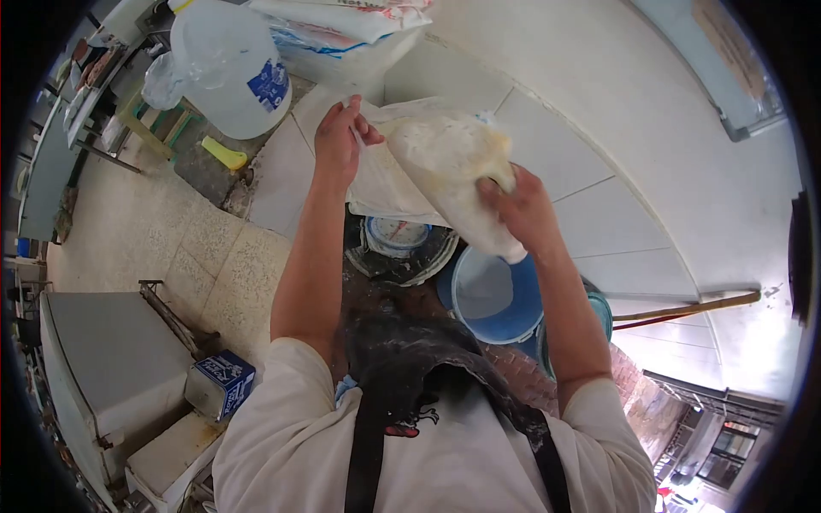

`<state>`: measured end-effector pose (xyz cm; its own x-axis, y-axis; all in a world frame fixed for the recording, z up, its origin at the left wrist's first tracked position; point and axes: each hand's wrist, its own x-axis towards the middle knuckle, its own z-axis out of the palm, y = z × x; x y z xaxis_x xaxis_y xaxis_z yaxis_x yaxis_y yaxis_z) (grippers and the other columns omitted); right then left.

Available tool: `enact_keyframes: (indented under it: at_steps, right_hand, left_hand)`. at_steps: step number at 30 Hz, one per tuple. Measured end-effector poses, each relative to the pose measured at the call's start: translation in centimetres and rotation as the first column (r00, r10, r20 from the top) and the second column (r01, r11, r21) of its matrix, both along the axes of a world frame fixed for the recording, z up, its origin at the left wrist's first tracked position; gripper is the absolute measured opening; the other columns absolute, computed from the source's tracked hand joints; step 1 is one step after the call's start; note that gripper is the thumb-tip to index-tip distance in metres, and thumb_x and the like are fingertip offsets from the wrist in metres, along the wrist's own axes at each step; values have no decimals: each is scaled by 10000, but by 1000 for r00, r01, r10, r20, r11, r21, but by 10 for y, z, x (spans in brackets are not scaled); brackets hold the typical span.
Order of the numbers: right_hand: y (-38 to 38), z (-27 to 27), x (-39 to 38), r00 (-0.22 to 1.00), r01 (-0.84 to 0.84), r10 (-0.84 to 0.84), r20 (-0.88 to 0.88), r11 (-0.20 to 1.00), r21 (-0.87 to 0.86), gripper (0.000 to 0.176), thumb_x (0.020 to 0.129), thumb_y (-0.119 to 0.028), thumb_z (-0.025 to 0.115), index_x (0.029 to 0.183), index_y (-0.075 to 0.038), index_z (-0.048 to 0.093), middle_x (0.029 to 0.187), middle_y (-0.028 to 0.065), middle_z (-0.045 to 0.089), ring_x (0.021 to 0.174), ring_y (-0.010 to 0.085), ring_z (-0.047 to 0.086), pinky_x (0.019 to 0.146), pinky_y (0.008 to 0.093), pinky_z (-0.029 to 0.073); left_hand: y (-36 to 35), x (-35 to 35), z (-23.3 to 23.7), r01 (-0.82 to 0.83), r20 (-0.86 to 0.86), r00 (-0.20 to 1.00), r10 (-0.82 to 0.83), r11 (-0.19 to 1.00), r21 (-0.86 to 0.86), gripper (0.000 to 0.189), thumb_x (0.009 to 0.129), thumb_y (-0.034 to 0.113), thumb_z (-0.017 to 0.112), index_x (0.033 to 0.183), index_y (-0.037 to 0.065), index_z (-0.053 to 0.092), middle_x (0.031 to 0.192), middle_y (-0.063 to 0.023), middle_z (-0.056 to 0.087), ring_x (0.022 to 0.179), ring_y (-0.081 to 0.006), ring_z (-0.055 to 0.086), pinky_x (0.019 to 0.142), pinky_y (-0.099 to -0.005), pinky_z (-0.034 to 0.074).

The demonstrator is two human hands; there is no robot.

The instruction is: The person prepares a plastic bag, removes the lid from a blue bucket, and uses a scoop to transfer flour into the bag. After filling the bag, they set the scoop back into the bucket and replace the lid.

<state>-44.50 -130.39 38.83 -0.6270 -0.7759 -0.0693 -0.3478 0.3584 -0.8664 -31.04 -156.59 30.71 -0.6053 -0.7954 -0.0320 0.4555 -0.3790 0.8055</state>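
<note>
While both arms reach up through the middle of the frame, the left hand (340,141) pinches the upper edge of a plastic bag (440,154) between thumb and fingers. The right hand (523,209) is closed around the bag's lower end. The bag holds a white, floury mass and hangs tilted, its low corner just above a blue bucket (523,309) at centre right. Just left of the bucket, below the bag, sits a dial scale (398,232) on a dirty tray. A large translucent water jug (224,73) stands in the upper left, with white sacks (346,21) beside it at the top edge. A small blue carton (222,383) lies at lower left on the tiled floor (171,231).
</note>
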Motion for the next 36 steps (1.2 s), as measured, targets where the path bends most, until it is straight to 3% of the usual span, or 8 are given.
enact_keyframes:
  at_steps: [4, 8, 13, 16, 18, 25, 28, 36]
  right_hand:
    - [-77, -39, -24, 871, -84, 198, -450, 962, 261, 415, 871, -335, 704, 1149, -30, 669, 1013, 222, 698, 954, 358, 675, 844, 444, 526]
    - [-139, -34, -14, 805, -92, 314, -503, 905, 416, 406, 854, -324, 715, 1184, -89, 678, 1100, 210, 691, 1059, 348, 659, 899, 457, 522]
    - [-173, -42, -35, 573, -160, 618, -538, 729, 666, 387, 800, -292, 763, 1150, -138, 709, 1105, 118, 713, 1059, 308, 671, 896, 442, 534]
    - [-168, -39, -48, 516, -119, 666, -539, 678, 725, 352, 784, -262, 774, 1104, -126, 722, 1068, 123, 716, 1055, 307, 674, 885, 443, 539]
    - [-163, -36, -58, 473, -105, 682, -558, 673, 733, 340, 778, -254, 776, 1088, -126, 725, 1051, 123, 719, 1049, 308, 677, 881, 441, 542]
    - [-171, -35, -54, 380, -84, 752, -538, 607, 790, 302, 772, -235, 775, 1058, -147, 737, 1047, 107, 718, 1045, 302, 677, 868, 435, 547]
    - [-171, -21, -40, 329, -171, 765, -554, 625, 762, 301, 775, -234, 771, 1064, -154, 739, 1040, 101, 714, 1035, 304, 676, 859, 437, 546]
    - [-188, 7, -22, 315, -177, 742, -592, 659, 731, 333, 778, -248, 771, 1096, -159, 726, 1040, 98, 710, 1032, 308, 674, 872, 438, 541]
  left_hand:
    - [-1, 16, 9, 187, 57, 981, -185, 982, -24, 583, 984, 379, 608, 1363, -41, 464, 684, 2, 464, 576, -175, 547, 662, -382, 523]
    - [-4, 23, 7, 290, 89, 954, -287, 956, -29, 676, 994, 443, 582, 1436, -37, 404, 681, 7, 458, 551, -170, 544, 631, -388, 524]
    - [-8, 31, 0, 349, 66, 935, -349, 937, 16, 758, 985, 477, 585, 1490, -33, 340, 670, 9, 451, 539, -158, 536, 593, -382, 516]
    - [-9, 36, -2, 327, 107, 939, -326, 945, 12, 719, 977, 537, 557, 1468, 30, 418, 685, 37, 432, 556, -140, 526, 628, -379, 499]
    - [-13, 39, -4, 352, 70, 933, -353, 935, 31, 816, 972, 512, 585, 1518, -22, 298, 672, 16, 450, 533, -150, 527, 608, -398, 520]
    - [-8, 39, 0, 367, 93, 925, -368, 930, 30, 720, 996, 457, 576, 1521, 31, 330, 697, 10, 469, 548, -145, 528, 613, -389, 526]
    - [-4, 36, 1, 385, 139, 916, -376, 922, -43, 780, 981, 540, 546, 1501, -2, 335, 710, 23, 473, 576, -137, 521, 639, -364, 496]
    - [-1, 29, 0, 384, 153, 912, -381, 923, 11, 642, 1000, 451, 569, 1453, 22, 417, 716, 17, 474, 576, -118, 504, 597, -325, 486]
